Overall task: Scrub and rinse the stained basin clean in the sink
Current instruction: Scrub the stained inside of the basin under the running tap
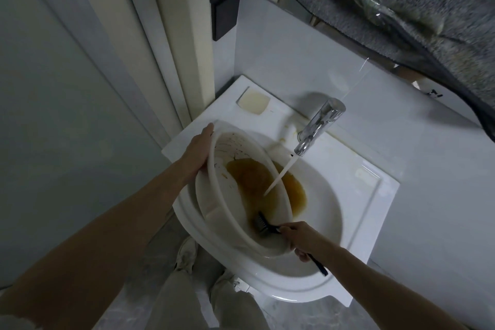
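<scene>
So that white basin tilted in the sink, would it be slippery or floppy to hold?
Probably slippery: the basin is wet, with tap water running into it. Likely fairly stiff, since the left hand props it tilted by the rim alone. The brown water pooled inside could slosh and shift its weight.

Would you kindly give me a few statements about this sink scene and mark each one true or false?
1. The tap is running. True.
2. The left hand holds the brush. False: it grips the rim of the basin; the right hand holds the brush.
3. Brown water lies in the basin. True.
4. The basin sits flat in the sink. False: it is tilted.
5. The brush bristles are inside the basin. True.
6. The water stream misses the basin. False: it lands inside it.
</scene>
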`<state>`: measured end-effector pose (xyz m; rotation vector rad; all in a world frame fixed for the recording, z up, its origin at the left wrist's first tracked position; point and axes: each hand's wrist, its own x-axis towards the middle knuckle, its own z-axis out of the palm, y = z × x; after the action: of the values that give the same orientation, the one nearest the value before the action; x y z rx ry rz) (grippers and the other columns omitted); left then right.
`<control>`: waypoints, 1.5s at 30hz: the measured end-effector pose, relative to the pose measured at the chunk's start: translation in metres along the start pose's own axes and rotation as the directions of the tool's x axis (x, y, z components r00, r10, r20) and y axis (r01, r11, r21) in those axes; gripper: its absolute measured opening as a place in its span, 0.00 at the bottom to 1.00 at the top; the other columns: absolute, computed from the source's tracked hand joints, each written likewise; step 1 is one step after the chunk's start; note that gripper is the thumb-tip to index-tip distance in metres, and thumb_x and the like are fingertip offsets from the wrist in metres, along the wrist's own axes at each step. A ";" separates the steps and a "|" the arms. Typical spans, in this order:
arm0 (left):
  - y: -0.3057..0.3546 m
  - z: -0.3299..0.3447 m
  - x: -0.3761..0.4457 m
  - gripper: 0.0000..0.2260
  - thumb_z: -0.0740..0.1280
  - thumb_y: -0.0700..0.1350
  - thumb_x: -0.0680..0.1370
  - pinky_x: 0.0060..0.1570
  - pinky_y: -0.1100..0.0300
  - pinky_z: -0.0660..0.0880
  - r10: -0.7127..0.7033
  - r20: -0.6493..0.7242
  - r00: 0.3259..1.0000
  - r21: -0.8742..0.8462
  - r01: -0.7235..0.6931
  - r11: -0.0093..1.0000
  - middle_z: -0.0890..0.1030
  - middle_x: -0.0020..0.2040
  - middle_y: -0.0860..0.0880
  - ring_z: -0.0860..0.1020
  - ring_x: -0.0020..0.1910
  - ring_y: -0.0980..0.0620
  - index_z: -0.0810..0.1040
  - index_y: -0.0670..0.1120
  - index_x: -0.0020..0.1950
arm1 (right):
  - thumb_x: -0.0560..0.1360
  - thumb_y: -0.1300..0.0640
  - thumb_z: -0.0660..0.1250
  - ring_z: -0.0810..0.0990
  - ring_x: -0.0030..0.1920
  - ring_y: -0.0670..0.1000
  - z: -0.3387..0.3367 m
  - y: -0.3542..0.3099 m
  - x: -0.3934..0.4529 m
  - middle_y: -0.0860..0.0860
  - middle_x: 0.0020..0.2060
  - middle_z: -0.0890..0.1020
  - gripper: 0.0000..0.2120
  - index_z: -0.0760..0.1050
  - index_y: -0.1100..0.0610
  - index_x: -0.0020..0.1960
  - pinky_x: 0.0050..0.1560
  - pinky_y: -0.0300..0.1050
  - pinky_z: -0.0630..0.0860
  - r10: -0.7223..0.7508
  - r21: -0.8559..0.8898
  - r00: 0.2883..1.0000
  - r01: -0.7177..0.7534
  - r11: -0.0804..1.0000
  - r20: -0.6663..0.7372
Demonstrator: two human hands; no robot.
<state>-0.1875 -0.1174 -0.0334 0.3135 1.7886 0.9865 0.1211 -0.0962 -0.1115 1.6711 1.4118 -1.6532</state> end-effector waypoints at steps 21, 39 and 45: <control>0.001 0.013 -0.022 0.26 0.64 0.29 0.70 0.40 0.57 0.72 0.175 0.054 0.983 0.320 -0.183 0.930 0.75 0.48 0.50 0.74 0.46 0.50 0.72 0.46 0.65 | 0.84 0.49 0.55 0.80 0.38 0.53 -0.042 -0.023 0.024 0.48 0.40 0.77 0.17 0.65 0.40 0.71 0.34 0.43 0.69 -0.556 -0.903 0.826 0.164 0.397 -0.094; 0.022 0.009 0.006 0.18 0.60 0.27 0.68 0.29 0.60 0.68 0.098 0.089 0.991 0.315 -0.121 0.941 0.73 0.39 0.42 0.71 0.35 0.46 0.76 0.37 0.56 | 0.82 0.50 0.58 0.80 0.51 0.47 0.031 -0.028 0.050 0.45 0.55 0.82 0.14 0.79 0.45 0.62 0.50 0.41 0.77 -0.548 -0.404 0.834 0.482 0.777 -0.061; 0.024 0.010 0.005 0.20 0.59 0.26 0.68 0.29 0.60 0.67 0.111 0.077 0.991 0.325 -0.130 0.937 0.73 0.38 0.42 0.70 0.35 0.46 0.77 0.38 0.56 | 0.83 0.50 0.57 0.81 0.53 0.47 0.010 -0.011 0.045 0.46 0.59 0.82 0.15 0.77 0.46 0.65 0.55 0.43 0.79 -0.519 -0.533 0.851 0.477 0.699 0.080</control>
<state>-0.1863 -0.0940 -0.0205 0.6616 1.8976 0.7495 0.0972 -0.0837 -0.1503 1.0826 2.2678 -1.2352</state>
